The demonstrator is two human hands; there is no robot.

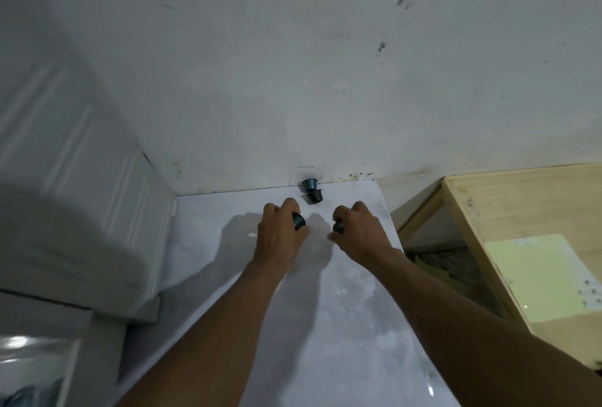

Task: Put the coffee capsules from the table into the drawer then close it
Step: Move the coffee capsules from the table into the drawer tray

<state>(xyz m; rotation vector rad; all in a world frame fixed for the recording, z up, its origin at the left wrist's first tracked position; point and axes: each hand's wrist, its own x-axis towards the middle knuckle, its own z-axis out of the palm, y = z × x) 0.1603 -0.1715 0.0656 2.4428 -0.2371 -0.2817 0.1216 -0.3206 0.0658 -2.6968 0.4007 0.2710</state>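
Note:
Both my arms reach out over a white marbled table. My left hand grips a dark coffee capsule between thumb and fingers. My right hand curls round another dark capsule, mostly hidden by the fingers. Just beyond the hands, by the wall, stand two more capsules: a dark one nearer me and a blue-grey one right behind it, touching or nearly so. No drawer shows in this view.
A stained white wall backs the table. A white panelled appliance stands close on the left. To the right, across a gap, is a light wooden table with a pale green sheet.

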